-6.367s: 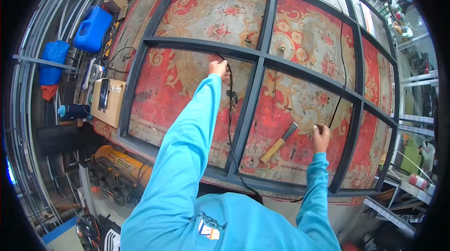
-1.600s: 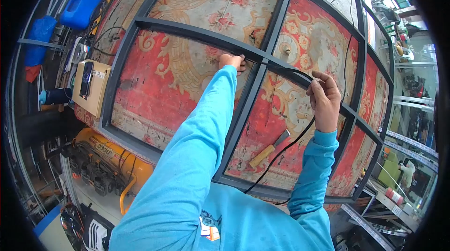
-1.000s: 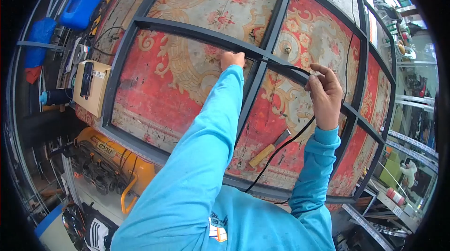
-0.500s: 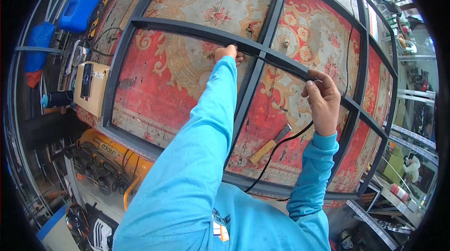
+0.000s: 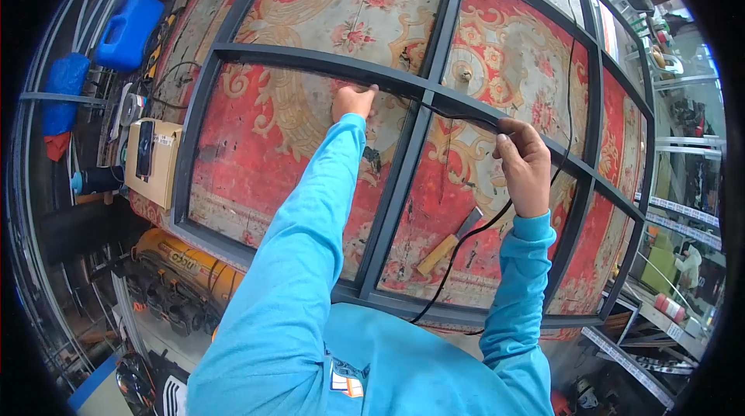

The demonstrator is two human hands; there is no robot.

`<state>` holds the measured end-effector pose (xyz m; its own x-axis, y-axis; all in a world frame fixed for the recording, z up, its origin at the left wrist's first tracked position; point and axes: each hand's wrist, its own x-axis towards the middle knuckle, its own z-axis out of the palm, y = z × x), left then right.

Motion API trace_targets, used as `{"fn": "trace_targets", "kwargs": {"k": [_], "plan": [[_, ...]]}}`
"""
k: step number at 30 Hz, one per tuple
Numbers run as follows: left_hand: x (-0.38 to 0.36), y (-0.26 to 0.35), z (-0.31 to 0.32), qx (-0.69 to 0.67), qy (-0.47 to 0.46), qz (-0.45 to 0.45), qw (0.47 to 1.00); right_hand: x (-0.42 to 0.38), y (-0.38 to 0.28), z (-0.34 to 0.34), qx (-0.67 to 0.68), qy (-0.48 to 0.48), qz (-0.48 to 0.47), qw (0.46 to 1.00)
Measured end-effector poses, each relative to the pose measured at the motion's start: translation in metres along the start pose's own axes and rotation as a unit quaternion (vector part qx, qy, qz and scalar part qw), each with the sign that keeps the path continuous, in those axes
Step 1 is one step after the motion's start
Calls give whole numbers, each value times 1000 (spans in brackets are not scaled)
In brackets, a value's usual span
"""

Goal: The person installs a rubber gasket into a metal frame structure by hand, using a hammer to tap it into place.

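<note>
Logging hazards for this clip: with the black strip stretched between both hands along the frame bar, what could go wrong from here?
The black strip spans free between the left hand and right hand; it might slip off the frame bar. Its slack tail hangs past the scraper and could snag or drag it. The person leans far over the frame, so balance may suffer.

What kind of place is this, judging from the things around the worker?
Probably a metal or window-frame workshop. A large dark metal grid frame lies on a worn red patterned carpet, an orange air compressor stands below the bench, and long metal profiles are stacked at the left.
</note>
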<state>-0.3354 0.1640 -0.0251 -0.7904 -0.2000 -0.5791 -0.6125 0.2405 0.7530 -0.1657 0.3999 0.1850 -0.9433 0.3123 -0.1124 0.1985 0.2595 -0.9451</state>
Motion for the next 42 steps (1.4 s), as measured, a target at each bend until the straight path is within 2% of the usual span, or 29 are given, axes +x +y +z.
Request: {"fn": "trace_targets", "kwargs": {"k": [2, 3, 7, 10, 16, 17, 20, 24, 26, 28, 29, 30, 32, 38, 42], "plan": [[-7, 6, -4, 187, 32, 124, 974, -1, 2, 0, 2, -1, 1, 1000], [-4, 4, -1, 205, 60, 136, 967, -1, 3, 0, 3, -3, -1, 1000], [-10, 10, 0, 203, 85, 98, 971, 3, 8, 4, -7, -1, 13, 1000], [-3, 5, -1, 225, 108, 122, 961, 6, 11, 8, -9, -5, 16, 1000], [19, 13, -26, 212, 93, 83, 969, 5, 11, 6, -9, -4, 20, 1000], [27, 10, -30, 225, 130, 106, 960, 5, 11, 4, -14, -2, 18, 1000], [34, 17, -51, 231, 158, 120, 952, 5, 8, -3, -22, 8, 39, 999], [45, 6, -46, 216, 203, 102, 949, 6, 11, -10, -15, 20, 15, 1000], [42, -8, -32, 189, 203, 181, 943, 6, 10, -10, -8, 24, 35, 999], [50, -37, -9, 154, 33, 195, 968, 7, 8, -9, -5, 26, 33, 999], [32, -30, -2, 61, -99, 76, 990, 7, 7, -8, -3, 25, 31, 999], [7, -15, 5, 0, -133, 8, 991, 7, 6, -6, -2, 28, 32, 999], [-10, -3, 20, -101, -143, -65, 982, 8, 1, -6, -7, 15, 17, 1000], [-10, 8, 35, -129, -127, -100, 978, 8, -8, -4, -11, 7, 21, 1000], [-9, 9, 36, -111, -119, -85, 983, 12, -7, -4, -18, 4, 26, 999]]}}
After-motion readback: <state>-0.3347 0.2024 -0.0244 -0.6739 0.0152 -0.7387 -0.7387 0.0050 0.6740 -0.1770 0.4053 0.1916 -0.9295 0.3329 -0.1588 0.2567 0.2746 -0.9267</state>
